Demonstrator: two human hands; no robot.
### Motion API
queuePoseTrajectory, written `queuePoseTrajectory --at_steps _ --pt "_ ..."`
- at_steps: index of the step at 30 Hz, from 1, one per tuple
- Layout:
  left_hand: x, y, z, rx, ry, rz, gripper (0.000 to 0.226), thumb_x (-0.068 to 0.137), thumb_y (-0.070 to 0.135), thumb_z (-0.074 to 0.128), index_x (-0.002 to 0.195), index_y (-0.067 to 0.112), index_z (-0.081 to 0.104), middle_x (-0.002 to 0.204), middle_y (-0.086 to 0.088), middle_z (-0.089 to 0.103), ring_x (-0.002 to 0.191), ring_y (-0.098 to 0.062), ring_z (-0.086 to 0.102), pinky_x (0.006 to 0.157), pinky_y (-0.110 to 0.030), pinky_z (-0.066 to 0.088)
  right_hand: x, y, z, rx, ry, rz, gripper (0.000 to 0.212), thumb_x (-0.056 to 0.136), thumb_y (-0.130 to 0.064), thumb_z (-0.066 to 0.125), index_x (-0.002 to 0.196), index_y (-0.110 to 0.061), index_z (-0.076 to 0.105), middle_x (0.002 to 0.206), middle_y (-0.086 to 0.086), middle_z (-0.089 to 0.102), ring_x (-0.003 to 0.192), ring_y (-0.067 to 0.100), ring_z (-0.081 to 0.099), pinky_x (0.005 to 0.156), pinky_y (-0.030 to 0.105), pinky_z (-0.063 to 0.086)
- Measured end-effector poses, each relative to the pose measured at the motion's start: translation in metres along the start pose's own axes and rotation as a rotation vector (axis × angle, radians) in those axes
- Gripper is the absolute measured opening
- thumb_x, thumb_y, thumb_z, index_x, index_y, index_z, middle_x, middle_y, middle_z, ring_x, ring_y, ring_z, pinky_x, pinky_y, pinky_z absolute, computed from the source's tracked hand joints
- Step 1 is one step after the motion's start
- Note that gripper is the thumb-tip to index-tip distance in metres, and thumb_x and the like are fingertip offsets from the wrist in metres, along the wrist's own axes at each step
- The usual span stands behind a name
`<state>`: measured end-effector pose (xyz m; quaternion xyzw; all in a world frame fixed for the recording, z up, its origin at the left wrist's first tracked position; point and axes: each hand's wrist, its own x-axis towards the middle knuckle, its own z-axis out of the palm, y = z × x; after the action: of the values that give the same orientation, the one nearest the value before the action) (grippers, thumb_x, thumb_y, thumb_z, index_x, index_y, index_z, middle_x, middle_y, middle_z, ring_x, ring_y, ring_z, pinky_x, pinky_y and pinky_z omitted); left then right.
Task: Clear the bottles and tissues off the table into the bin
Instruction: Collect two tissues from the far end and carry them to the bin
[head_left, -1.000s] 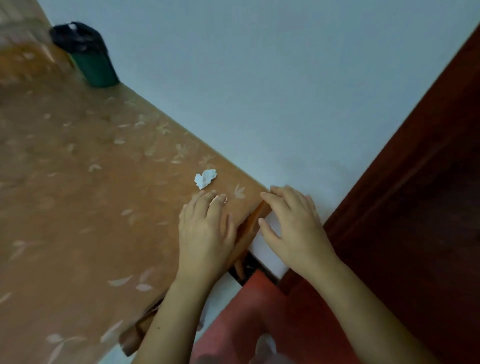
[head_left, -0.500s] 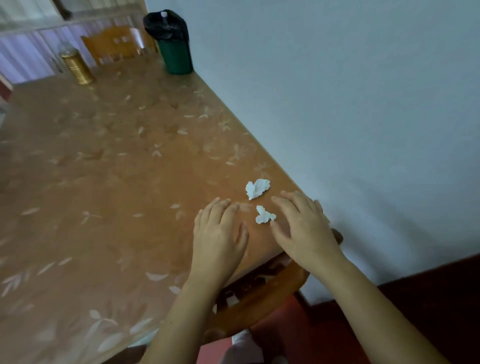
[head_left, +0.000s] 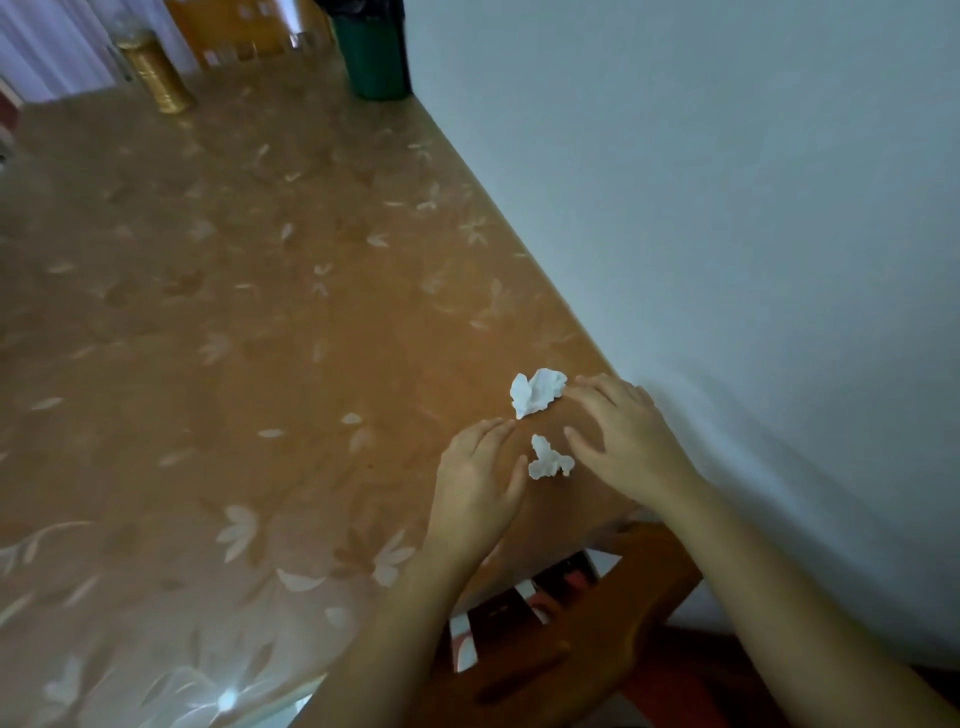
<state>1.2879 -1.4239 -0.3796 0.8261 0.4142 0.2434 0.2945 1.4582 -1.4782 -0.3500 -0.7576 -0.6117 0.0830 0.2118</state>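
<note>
Two crumpled white tissues lie near the table's right corner: a larger tissue (head_left: 536, 391) and, closer to me, a smaller tissue (head_left: 548, 458). My left hand (head_left: 478, 480) rests flat on the tablecloth just left of the smaller tissue, fingers apart, holding nothing. My right hand (head_left: 626, 441) hovers to the right of both tissues, fingers spread, with its fingertips beside the larger one. A green bin (head_left: 373, 60) with a black liner stands at the far end of the table against the wall. A gold bottle (head_left: 156, 73) stands at the far left.
The table (head_left: 208, 312) wears a brown leaf-patterned cloth and runs along a pale wall (head_left: 727, 208) on the right. A wooden chair (head_left: 623, 597) sits below the near corner. Another chair back shows beyond the far edge.
The view has swung up and left along the table, bringing the second tissue, the bin and the gold bottle into sight. Both hands slid from the table corner to flank the tissues.
</note>
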Motion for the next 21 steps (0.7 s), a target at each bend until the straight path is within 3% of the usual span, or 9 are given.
queuePoseTrajectory --at_steps 10,14,21 --pt "0.017 -0.007 0.06 0.004 -0.09 -0.144 0.035 0.083 0.02 0.063 0.117 0.013 0.059 0.122 0.001 0.056 0.108 -0.013 0.049 0.087 -0.017 0.03 0.043 0.056 0.046 0.08 -0.093 -0.115 0.032 0.075 -0.011 0.065 0.107 -0.007 0.061 0.112 0.013 0.06 0.106 0.034 0.053 0.089 0.05 0.042" --pt "0.021 -0.009 0.081 -0.033 -0.103 -0.236 0.039 0.082 0.022 0.065 0.12 0.013 0.058 0.121 0.0 0.057 0.109 -0.015 0.049 0.09 -0.023 0.038 0.06 0.072 0.063 0.127 -0.167 -0.108 0.039 0.079 -0.014 0.065 0.117 -0.01 0.057 0.123 0.011 0.055 0.114 0.031 0.047 0.095 0.043 0.036" --pt "0.025 -0.014 0.099 -0.02 -0.106 -0.257 0.049 0.078 0.024 0.072 0.123 0.01 0.056 0.126 -0.005 0.056 0.115 -0.02 0.048 0.095 -0.028 0.035 0.082 0.082 0.083 0.215 -0.213 -0.125 0.04 0.081 -0.025 0.066 0.119 -0.014 0.058 0.13 0.009 0.051 0.122 0.028 0.04 0.1 0.043 0.031"
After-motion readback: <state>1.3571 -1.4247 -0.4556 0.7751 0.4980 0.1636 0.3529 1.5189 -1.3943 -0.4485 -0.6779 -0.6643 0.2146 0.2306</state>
